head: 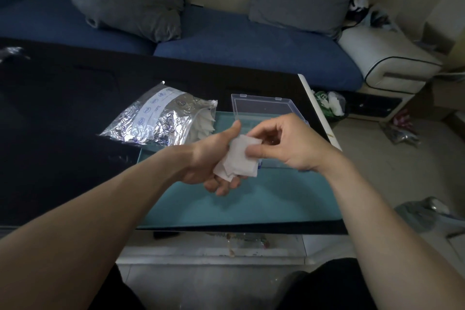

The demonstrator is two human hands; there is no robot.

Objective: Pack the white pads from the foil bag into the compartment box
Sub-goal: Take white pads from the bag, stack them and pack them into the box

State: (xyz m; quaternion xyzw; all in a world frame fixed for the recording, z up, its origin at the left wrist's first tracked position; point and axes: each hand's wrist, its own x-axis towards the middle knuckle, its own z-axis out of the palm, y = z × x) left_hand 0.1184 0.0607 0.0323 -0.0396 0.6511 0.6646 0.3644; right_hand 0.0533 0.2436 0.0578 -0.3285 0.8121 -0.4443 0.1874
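White pads [237, 158] are held as a small stack in the left hand [214, 161], whose fingers are curled beneath them with the thumb raised. The top pad is pinched at its right edge by the thumb and forefinger of the right hand [284, 143], so both grips are closed on the pads. The stack is kept above a teal mat [251, 201] laid on the dark worktop [63, 108]. A clear compartment box [266, 108] is seen just behind the hands, its lid open and standing at the back; most of its tray is hidden by the right hand, so what lies inside cannot be told. To the left of the box, a crinkled foil bag [156, 118] is laid on the worktop, with more white pads showing at its open mouth. A blue sofa [239, 43] with grey cushions is seen beyond the worktop.
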